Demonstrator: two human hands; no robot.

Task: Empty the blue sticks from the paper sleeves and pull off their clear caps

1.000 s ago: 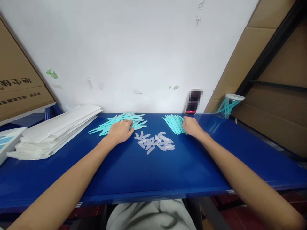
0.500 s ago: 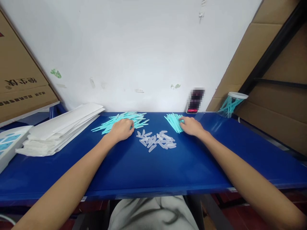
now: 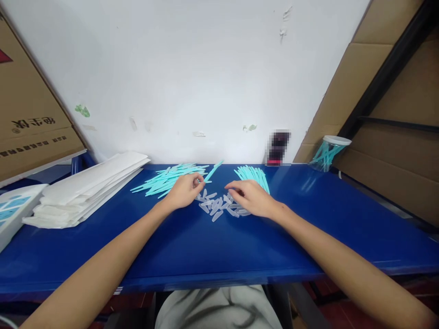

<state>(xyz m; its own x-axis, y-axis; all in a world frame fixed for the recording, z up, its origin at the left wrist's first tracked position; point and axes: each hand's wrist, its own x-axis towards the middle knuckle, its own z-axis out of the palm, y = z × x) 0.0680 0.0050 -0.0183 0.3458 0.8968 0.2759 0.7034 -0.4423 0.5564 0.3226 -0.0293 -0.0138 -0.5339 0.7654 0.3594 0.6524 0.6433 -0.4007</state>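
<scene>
L hand [image 3: 187, 191] now pinching turq. stick [image 3: 214, 170] beside L pile [image 3: 164, 179], nr bench [image 3: 219, 256] far edge. R hand [image 3: 253, 196] off R pile [image 3: 252, 172], now over clear pcs [image 3: 215, 205]; can't tell grip. So: one stick singled out.

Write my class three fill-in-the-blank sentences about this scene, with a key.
1. One stick is pinched by the ____ hand.
2. The table under the pale pieces is coloured ____.
3. The jar has a lid coloured ____.
Missing words: left; blue; white.
</scene>
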